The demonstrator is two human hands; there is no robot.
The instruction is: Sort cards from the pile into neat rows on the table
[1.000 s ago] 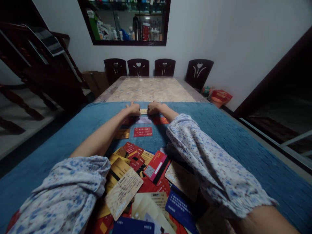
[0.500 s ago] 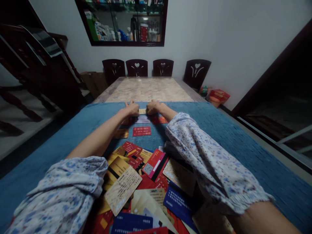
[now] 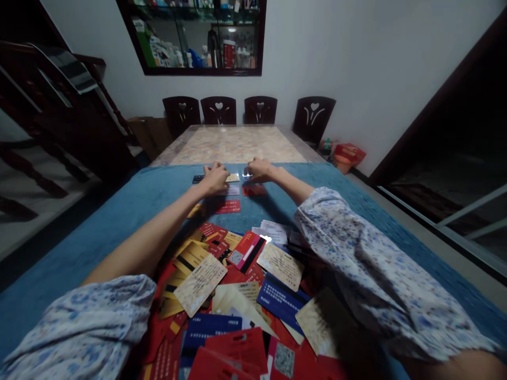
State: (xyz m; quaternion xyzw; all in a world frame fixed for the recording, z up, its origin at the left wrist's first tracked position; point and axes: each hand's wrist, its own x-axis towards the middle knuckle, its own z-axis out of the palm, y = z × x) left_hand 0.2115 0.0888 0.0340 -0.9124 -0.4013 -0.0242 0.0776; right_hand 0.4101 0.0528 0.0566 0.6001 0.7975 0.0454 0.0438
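My left hand (image 3: 216,179) is over the far row of cards, fingers bent downward and spread apart. It covers part of that row, between a dark card (image 3: 197,179) and a cream card (image 3: 233,178). To its right, my right hand (image 3: 259,170) has its bent fingers on a shiny card (image 3: 247,174) that catches the light. Nearer rows hold a pale lilac card (image 3: 233,190), an orange-red card (image 3: 253,190), a red card (image 3: 228,206) and a gold card (image 3: 195,211), partly behind my left forearm.
Close to me lies a heap of mixed cards (image 3: 237,274), red, gold, blue and cream. A blue cloth (image 3: 111,221) covers the near table; beyond is the patterned tabletop (image 3: 237,142). Several dark chairs (image 3: 219,111) stand at the far end. A red bag (image 3: 350,153) sits at right.
My hands have moved apart; the right one has shifted right, uncovering the cream card's right end, and now has a shiny card at its fingers. The view has shifted slightly.
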